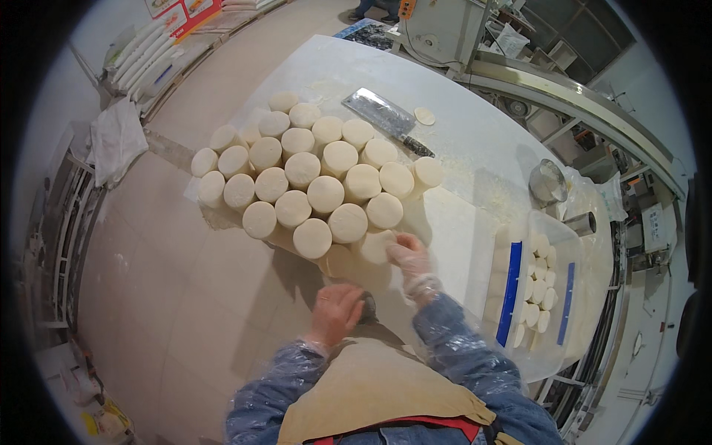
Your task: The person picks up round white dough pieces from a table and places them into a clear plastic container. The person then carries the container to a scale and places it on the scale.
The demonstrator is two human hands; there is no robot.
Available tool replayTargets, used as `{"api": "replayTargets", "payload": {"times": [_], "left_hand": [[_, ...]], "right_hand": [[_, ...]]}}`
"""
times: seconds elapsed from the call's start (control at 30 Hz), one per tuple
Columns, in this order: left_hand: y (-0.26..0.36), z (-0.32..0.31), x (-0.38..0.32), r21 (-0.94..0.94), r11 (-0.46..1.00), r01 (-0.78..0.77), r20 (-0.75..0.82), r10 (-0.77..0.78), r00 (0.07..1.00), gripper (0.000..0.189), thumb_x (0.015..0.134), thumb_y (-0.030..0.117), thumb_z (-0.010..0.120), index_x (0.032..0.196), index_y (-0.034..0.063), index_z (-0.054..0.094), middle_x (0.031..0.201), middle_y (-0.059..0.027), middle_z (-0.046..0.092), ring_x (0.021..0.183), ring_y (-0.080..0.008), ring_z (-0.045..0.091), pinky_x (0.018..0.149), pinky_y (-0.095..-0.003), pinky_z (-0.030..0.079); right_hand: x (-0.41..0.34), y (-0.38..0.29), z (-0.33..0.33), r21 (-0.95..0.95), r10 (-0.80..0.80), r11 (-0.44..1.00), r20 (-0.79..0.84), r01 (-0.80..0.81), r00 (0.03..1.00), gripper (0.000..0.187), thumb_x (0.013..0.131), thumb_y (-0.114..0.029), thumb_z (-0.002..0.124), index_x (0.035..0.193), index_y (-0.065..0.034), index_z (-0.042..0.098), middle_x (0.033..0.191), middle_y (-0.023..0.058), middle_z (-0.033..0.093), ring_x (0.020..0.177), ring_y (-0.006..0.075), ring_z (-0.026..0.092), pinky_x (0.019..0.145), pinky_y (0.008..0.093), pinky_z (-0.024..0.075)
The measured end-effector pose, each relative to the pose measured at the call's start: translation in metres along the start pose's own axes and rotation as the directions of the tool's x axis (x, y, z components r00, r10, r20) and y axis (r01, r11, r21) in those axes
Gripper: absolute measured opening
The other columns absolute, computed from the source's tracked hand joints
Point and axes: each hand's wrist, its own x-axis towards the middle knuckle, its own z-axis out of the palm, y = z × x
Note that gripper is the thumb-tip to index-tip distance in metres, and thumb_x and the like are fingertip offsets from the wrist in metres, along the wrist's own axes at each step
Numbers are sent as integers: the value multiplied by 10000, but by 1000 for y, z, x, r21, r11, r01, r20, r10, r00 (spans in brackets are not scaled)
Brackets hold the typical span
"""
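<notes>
My right hand [410, 258], in a clear plastic glove, pinches the right edge of a pale round dough wrapper [374, 247] on top of a stack at the near side of the table. My left hand [336, 312] is blurred, with fingers curled, just in front of the table's near edge. Whether it holds anything is unclear. Many upright stacks of round dough wrappers [325, 194] stand close together beyond my hands, some leaning slightly. Another stack [336, 260] stands nearest my left hand, partly blurred.
A cleaver [381, 114] and a loose dough round [424, 115] lie on the floured white table [473, 150]. On the right stand a metal bowl [548, 182], a metal cylinder [582, 223] and a clear plastic bin [548, 364] with dough stacks. Machinery [439, 33] stands beyond.
</notes>
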Motion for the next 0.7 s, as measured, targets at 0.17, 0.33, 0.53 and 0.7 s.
{"api": "replayTargets", "payload": {"times": [0.17, 0.33, 0.53, 0.7], "left_hand": [[7, 6, -15, -93, 995, 22, 46, -17, 999, 261, 736, 92, 654, 991, 74, 599, 976, -86, 568, 913, -266, 532, 806, -376, 419], [-1, 3, -26, -104, 993, 61, 10, -60, 998, 258, 740, 87, 648, 992, 74, 600, 973, -87, 571, 897, -271, 535, 792, -370, 429], [-2, 1, -31, -121, 989, 83, 18, -81, 997, 248, 739, 80, 645, 983, 73, 600, 961, -92, 574, 884, -274, 539, 780, -374, 437], [-2, 2, -33, -139, 986, 87, 36, -83, 996, 236, 739, 72, 641, 971, 69, 598, 958, -95, 574, 882, -277, 541, 778, -375, 435]], "right_hand": [[2, 25, 26, -47, -90, 995, -120, 85, 989, 335, 804, -201, 622, 1073, -13, 552, 907, 53, 590, 800, 134, 546, 687, 277, 453], [-10, 36, 28, 357, 412, 870, -144, -341, 900, 298, 829, -235, 595, 1079, -77, 560, 893, 55, 589, 743, 170, 550, 640, 316, 451], [3, 38, 42, 652, 541, 653, -45, -386, 839, 281, 809, -263, 627, 1034, -107, 564, 897, 58, 588, 806, 220, 561, 658, 368, 471], [8, 38, 56, 259, 325, 922, -107, -289, 940, 419, 783, -318, 647, 1070, -48, 503, 866, 54, 570, 731, 197, 542, 625, 351, 466]]}}
